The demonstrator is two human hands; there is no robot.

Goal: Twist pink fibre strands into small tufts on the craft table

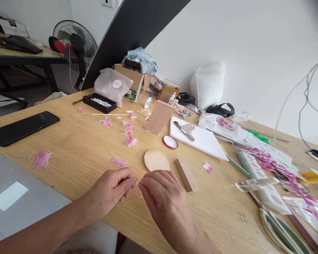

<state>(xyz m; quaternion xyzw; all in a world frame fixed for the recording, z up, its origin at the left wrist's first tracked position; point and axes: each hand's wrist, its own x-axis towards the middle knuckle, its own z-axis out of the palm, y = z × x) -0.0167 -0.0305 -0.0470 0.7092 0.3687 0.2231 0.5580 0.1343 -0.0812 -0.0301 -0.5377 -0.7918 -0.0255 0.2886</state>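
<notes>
My left hand (113, 188) is closed in a pinch near the table's front edge. Close beside it, my right hand (163, 197) also pinches, its fingertips pointing toward the left ones. A thin pale strand shows at the fingertips, too small to make out well. Just beyond the hands lie a round wooden disc (156, 160), partly behind my right hand, and a wooden block (187, 175). A pink thread bundle (118, 162) rests past my left hand. Several pink tassels, one of them a fluffy tassel (130, 141), lie farther back, and a small pink-and-white bundle (207, 167) is to the right.
A black phone (23, 127) lies at the left. Behind are a black tray (100, 103), a glue bottle (147, 101), a wooden board (159, 118) and a red-rimmed lid (170, 142). Scissors (278, 225) and a white foam strip (265, 183) are at the right.
</notes>
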